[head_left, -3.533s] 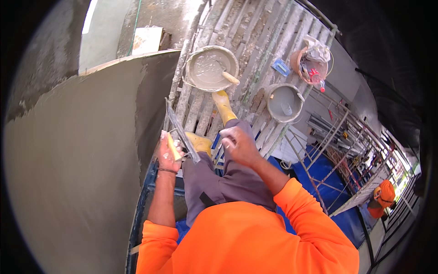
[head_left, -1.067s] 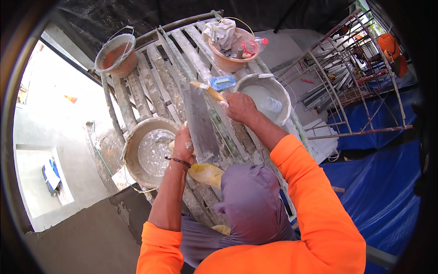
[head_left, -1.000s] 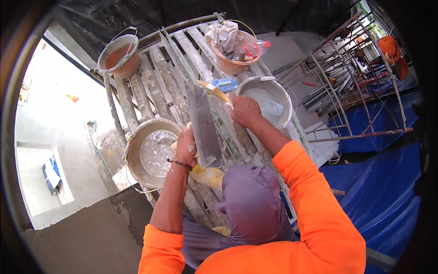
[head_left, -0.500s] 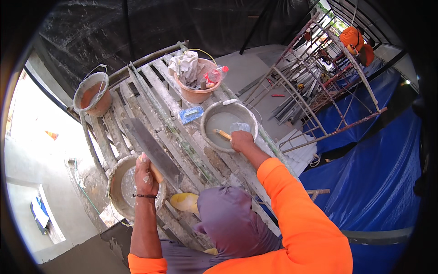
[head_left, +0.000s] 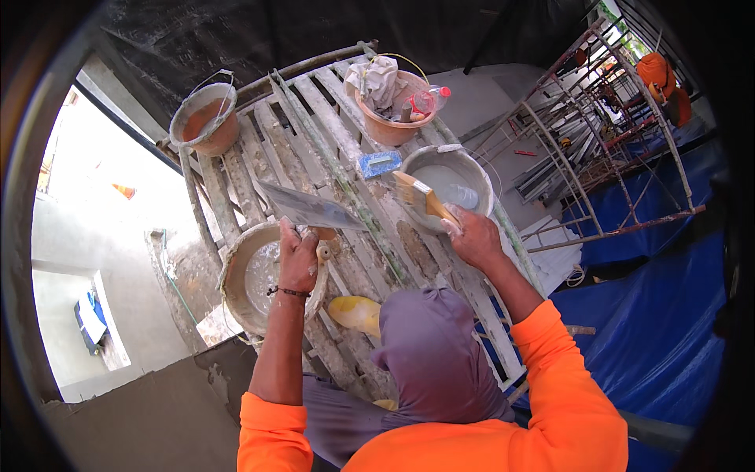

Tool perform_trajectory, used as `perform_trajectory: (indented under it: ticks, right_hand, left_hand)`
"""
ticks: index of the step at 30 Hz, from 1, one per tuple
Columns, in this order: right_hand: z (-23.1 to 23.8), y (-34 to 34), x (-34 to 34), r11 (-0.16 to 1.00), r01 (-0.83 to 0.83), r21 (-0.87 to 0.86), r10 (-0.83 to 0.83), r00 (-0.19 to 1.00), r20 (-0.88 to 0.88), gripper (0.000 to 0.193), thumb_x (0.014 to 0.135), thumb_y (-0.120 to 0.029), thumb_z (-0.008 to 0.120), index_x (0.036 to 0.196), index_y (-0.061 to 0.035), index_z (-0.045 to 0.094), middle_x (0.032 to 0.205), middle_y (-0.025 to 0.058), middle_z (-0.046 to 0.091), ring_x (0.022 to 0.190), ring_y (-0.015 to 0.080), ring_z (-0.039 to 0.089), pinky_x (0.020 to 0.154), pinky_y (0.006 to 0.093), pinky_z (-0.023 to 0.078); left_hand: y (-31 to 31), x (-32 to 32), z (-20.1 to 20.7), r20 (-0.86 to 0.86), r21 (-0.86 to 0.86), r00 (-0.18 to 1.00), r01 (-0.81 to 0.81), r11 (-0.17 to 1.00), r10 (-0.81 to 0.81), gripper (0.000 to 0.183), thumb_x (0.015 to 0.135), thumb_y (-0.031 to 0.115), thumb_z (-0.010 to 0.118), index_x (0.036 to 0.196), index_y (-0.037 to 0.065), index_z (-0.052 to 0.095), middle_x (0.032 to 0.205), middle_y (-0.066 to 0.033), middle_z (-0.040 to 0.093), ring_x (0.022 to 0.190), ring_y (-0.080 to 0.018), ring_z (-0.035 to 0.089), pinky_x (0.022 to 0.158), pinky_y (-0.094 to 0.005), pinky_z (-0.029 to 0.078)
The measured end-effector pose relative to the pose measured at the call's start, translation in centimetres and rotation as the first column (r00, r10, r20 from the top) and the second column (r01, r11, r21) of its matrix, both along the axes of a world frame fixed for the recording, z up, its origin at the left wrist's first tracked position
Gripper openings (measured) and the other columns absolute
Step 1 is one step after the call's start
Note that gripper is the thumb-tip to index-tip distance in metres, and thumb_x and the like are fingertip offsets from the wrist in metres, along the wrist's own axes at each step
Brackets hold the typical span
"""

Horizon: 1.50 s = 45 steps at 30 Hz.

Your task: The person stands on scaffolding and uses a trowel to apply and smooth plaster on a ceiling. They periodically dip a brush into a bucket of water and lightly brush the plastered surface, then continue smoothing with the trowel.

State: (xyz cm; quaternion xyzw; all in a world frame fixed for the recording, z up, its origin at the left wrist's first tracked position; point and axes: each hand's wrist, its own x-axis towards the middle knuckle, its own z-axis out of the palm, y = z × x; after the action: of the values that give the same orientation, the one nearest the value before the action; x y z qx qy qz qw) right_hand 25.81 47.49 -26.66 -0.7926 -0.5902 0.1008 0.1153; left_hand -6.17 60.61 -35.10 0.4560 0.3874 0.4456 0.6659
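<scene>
My left hand [head_left: 299, 259] is closed on the handle of a steel plastering trowel [head_left: 318, 211], its long flat blade tilted above the planks. Under that hand stands a bucket [head_left: 230, 277] with grey wet mix inside. My right hand [head_left: 476, 238] grips a wide paintbrush [head_left: 430, 197] by its wooden handle. The bristles point left, over the near rim of a bucket of cloudy water [head_left: 491, 189], in which a clear plastic piece [head_left: 465, 197] floats. Beside this bucket lies a blue float with a pale handle [head_left: 380, 164].
Slatted, plaster-stained planks [head_left: 314, 149] form the platform, with my yellow boot [head_left: 354, 312] on it. Farther back stand a bucket with rags and a bottle [head_left: 387, 132] and a reddish-inside bucket [head_left: 222, 140]. Right are scaffolding [head_left: 594, 206], blue tarpaulin [head_left: 645, 291] and a person in orange [head_left: 655, 72].
My right hand has lifted the brush out of the water bucket, bringing it up and nearer to me. The trowel's blade has turned flatter and points more to the right. The whole view has shifted.
</scene>
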Motion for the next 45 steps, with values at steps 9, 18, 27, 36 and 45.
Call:
perform_trajectory:
  ticks: [9,18,27,36,45]
  right_hand:
    - [4.1,0.4,-6.2,0.911,-0.374,0.175,0.384,0.923,-0.025,0.036,0.093,-0.025,0.067,0.124,-0.0064,0.066,0.089,0.0152,0.069,0.082,0.0349,0.070,0.070,0.0459,0.055]
    - [3.4,0.2,-6.0,0.904,-0.416,0.104,0.414,0.910,0.037,0.034,0.092,-0.025,0.066,0.120,-0.0054,0.067,0.086,0.0139,0.068,0.080,0.0328,0.070,0.068,0.0468,0.055]
    - [6.0,0.7,-3.3,0.926,-0.141,0.350,0.218,0.957,-0.191,0.036,0.093,-0.023,0.068,0.123,-0.0028,0.067,0.098,0.0206,0.071,0.092,0.0399,0.069,0.079,0.0465,0.055]
    - [-7.3,7.2,5.5,0.864,0.115,-0.490,-0.006,0.976,0.219,0.026,0.091,-0.018,0.062,0.109,-0.0049,0.075,0.110,0.0171,0.074,0.104,0.0342,0.072,0.085,0.0443,0.059]
    - [-4.4,4.0,7.6,0.912,0.108,-0.396,-0.041,0.984,0.175,0.030,0.094,-0.026,0.063,0.118,-0.0100,0.071,0.108,0.0172,0.073,0.100,0.0359,0.071,0.087,0.0486,0.055]
  left_hand:
    - [0.4,1.5,-2.0,-0.211,0.261,0.970,-0.062,0.963,0.120,0.029,0.097,0.007,0.058,0.122,-0.007,0.051,0.107,-0.0083,0.055,0.096,-0.0168,0.048,0.083,-0.0310,0.038]
    - [0.6,1.1,0.4,-0.514,0.364,0.839,0.026,0.931,0.178,0.022,0.092,0.001,0.055,0.113,0.000,0.051,0.107,-0.0148,0.061,0.101,-0.0266,0.061,0.093,-0.0403,0.047]
    - [1.0,5.2,-0.3,-0.816,0.433,0.515,0.242,0.869,0.263,0.056,0.088,0.001,0.050,0.140,-0.014,0.038,0.139,-0.0362,0.047,0.132,-0.0511,0.044,0.115,-0.0510,0.033]
    - [1.3,1.2,-2.6,-0.626,0.508,0.743,0.158,0.847,0.236,0.061,0.093,0.001,0.062,0.147,-0.007,0.035,0.138,-0.0290,0.053,0.126,-0.0458,0.053,0.109,-0.0483,0.041]
    - [0.6,0.7,-0.5,-0.593,0.558,0.756,0.138,0.818,0.277,0.030,0.095,0.008,0.063,0.122,-0.001,0.052,0.115,-0.0239,0.063,0.106,-0.0432,0.062,0.089,-0.0496,0.048]
